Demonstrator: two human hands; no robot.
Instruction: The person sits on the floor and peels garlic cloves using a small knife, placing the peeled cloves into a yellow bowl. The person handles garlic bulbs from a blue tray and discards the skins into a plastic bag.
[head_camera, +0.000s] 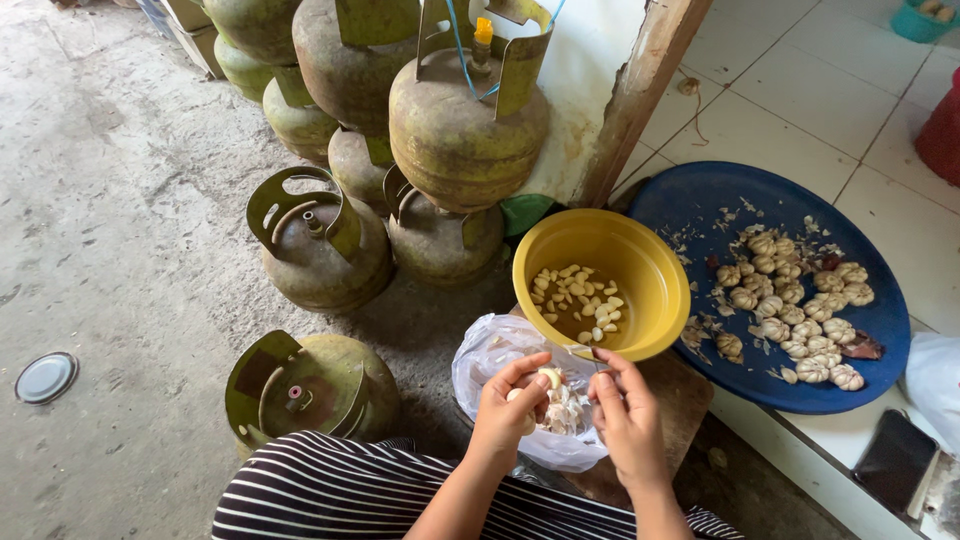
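Rough concrete floor (110, 200) meets white floor tiles (790, 110) at a doorway, seen from the head camera, with dented green gas cylinders (465, 130) stacked against the wall. A person in a striped garment (330, 500) crouches over a wooden board (680, 400). The left hand (510, 405) pinches a pale garlic clove (550, 378) between thumb and fingers; the right hand (628, 415), fingers drawn together, appears to grip a small knife, though the blade is hard to make out. Both work just above a clear plastic bag (490, 350) holding papery skins. Just beyond the hands, a yellow bowl (640, 270) holds peeled cloves (582, 298), and to its right a blue tray (700, 200) carries whole garlic bulbs (795, 300) amid loose husk. A dark phone (893, 460) lies at the tile edge. Peeling here looks best done with the clove kept low over the bag so skin drops inside, fingertips clear of any blade edge, and each clean clove dropped into the bowl.
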